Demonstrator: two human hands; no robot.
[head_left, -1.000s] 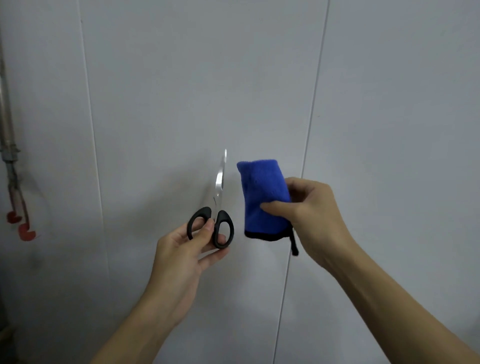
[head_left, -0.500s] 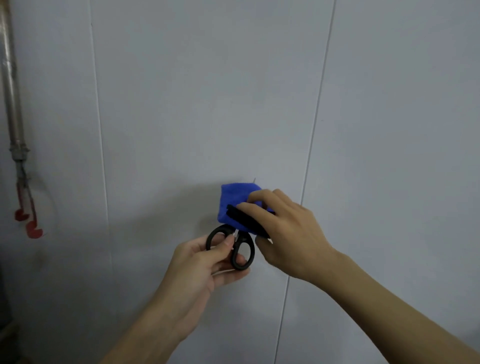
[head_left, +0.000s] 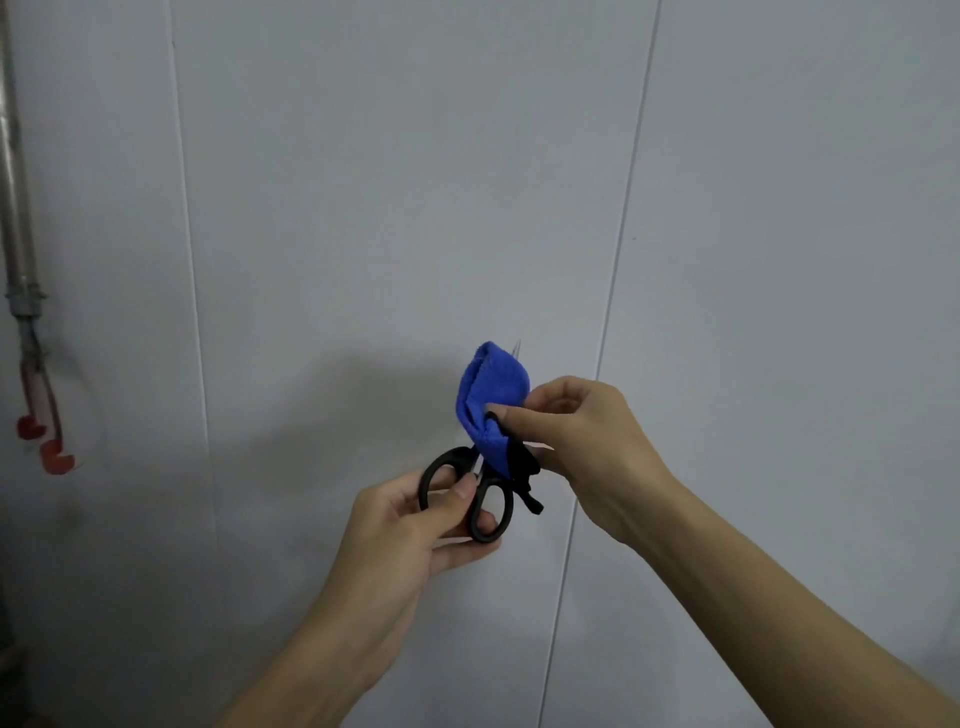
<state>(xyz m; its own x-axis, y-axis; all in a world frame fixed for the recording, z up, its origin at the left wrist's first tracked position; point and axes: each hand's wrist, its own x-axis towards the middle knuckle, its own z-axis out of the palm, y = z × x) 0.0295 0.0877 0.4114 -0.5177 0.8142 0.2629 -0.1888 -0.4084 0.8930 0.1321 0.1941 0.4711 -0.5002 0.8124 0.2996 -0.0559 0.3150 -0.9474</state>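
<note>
Pinching a folded blue microfibre cloth (head_left: 491, 392) between thumb (head_left: 519, 415) and forefinger of the right hand (head_left: 587, 441), remaining fingers curled loosely alongside. Draped and folded over the blades of a pair of black-handled scissors (head_left: 504, 512), hiding nearly all the steel, with only the blade tip (head_left: 516, 347) peeking out above the top fold. Edged in black along the lower hem (head_left: 519, 460), with a short black loop (head_left: 532, 501) dangling just beside one finger ring.

Gripping the scissor handles with the left hand (head_left: 400, 525): thumb (head_left: 460, 491) laid across the front at the junction of the two rings, one fingertip showing through the ring beside that loop, other fingers curled underneath and behind. Held upright, rings low, point up; blades together or apart, impossible to tell beneath the cloth. Raised in mid-air a little below centre of the view, hands close together, bottom of the cloth touching the top of the rings.

Reaching in from the bottom edge on two bare forearms, left from lower centre, right from the lower right corner. Backed by a pale grey panelled wall (head_left: 363, 182) with thin vertical seams and a soft shadow spreading left of the hands. Far over at the left edge, a grey metal pipe (head_left: 14, 208) running down the wall, ending in thin tubes with red tips (head_left: 47, 447), well apart from the hands.
</note>
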